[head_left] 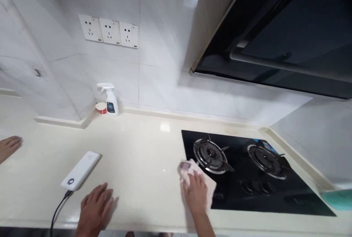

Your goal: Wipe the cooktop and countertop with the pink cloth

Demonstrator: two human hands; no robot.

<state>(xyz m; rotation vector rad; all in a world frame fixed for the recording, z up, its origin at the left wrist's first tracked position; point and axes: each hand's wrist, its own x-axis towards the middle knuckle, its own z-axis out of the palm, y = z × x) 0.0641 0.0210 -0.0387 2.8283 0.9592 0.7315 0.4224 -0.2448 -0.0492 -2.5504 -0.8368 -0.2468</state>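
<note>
My right hand (195, 193) presses a pale pink cloth (210, 183) down over the left edge of the black glass gas stove (233, 196). Part of the cloth lies on the cream countertop (148, 178), its far end bunched up beside the left burner (210, 154). On the counter near the front edge, my left hand (95, 207) rests palm down, fingers apart, with nothing in it. Close by on its left is a white power bank (81, 171) with a black cable (59, 209) plugged into its near end.
Another person's hand (9, 147) is at the far left on the counter. A white spray bottle (111, 101) and a small red-and-white tub (101, 108) stand by the wall corner. Above the stove juts a dark range hood (275, 39). Something green (338, 199) lies at right.
</note>
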